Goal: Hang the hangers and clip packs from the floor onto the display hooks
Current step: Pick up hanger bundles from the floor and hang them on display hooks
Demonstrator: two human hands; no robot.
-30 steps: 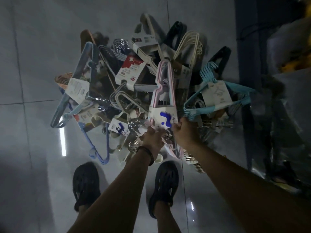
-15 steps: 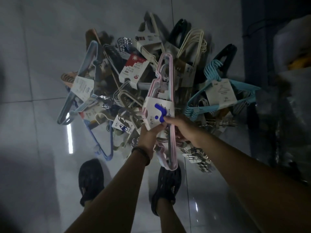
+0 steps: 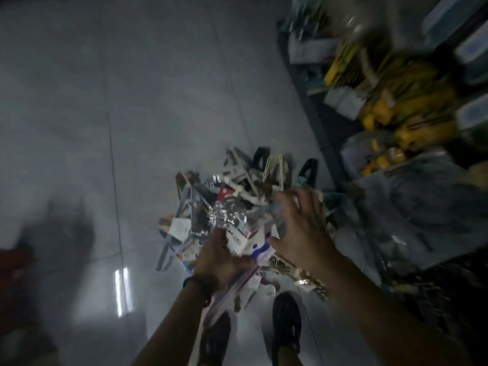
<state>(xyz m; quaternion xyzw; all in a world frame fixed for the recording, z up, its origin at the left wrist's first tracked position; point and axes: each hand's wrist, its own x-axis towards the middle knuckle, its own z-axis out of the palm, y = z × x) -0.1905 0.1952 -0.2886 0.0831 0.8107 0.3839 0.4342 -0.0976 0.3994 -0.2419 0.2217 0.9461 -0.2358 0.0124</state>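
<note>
The frame is motion-blurred. A heap of hangers and clip packs (image 3: pixel 245 180) lies on the grey tiled floor. My left hand (image 3: pixel 219 260) grips a pack of pink hangers (image 3: pixel 235 289) with a white card marked in blue; the pack hangs down past my wrist. A shiny silver clip bundle (image 3: pixel 227 215) shows just above that hand; whether it is held I cannot tell. My right hand (image 3: pixel 301 225) hovers over the right part of the heap with its fingers spread and holds nothing.
A dark shelf unit (image 3: pixel 317 112) with yellow goods (image 3: pixel 412 101) and plastic-wrapped items (image 3: pixel 422 207) runs along the right. My two black shoes (image 3: pixel 286 323) stand just below the heap. Bare floor tiles (image 3: pixel 132 101) stretch to the left and far side.
The view has swung up and right, bringing the shelf in. The pink hanger pack has risen off the heap in my left hand. My right hand has let go and spread its fingers.
</note>
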